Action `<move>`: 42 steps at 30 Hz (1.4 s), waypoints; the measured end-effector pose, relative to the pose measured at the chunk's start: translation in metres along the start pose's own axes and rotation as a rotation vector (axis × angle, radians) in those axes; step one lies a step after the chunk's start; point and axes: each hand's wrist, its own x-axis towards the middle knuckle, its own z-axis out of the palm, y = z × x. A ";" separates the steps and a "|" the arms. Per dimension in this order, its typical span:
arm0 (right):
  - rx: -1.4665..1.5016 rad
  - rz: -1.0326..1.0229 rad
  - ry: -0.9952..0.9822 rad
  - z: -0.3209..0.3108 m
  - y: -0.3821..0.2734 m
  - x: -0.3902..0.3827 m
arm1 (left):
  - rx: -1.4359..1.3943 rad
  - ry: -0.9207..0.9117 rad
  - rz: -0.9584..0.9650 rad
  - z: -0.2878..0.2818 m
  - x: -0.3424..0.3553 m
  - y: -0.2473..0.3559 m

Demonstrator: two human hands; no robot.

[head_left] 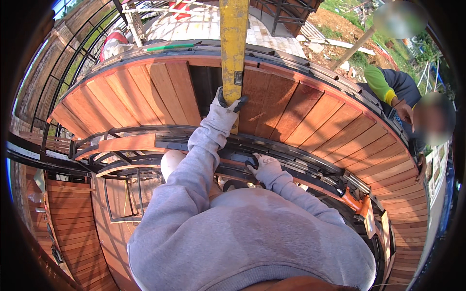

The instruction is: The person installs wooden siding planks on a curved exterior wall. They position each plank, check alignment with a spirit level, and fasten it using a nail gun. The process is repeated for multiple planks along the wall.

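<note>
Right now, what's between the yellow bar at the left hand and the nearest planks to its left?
In the head view, a dark strip without planks lies between the yellow bar and those planks.

Floor: red-brown boards [73, 233] low on my left, striped by shadow. Beyond: pale paving [204, 29], sunlit and dappled. Upper left: dark metal bars [58, 92] before a rough brown surface [29, 92], wall or ground unclear. Upper right: orange earth [335, 24], green grass [359, 59], one slanting wooden pole [354, 48]. Light: strong sun, open air.
</note>
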 end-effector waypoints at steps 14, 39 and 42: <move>-0.039 -0.029 0.088 0.002 -0.005 -0.001 | 0.012 -0.205 -0.086 -0.019 0.023 0.008; -0.013 0.046 -0.020 0.001 -0.004 0.008 | -0.109 -0.139 -0.050 -0.009 0.039 0.019; -0.020 0.047 -0.102 -0.008 -0.008 0.009 | -0.122 -0.181 -0.089 -0.010 0.040 0.027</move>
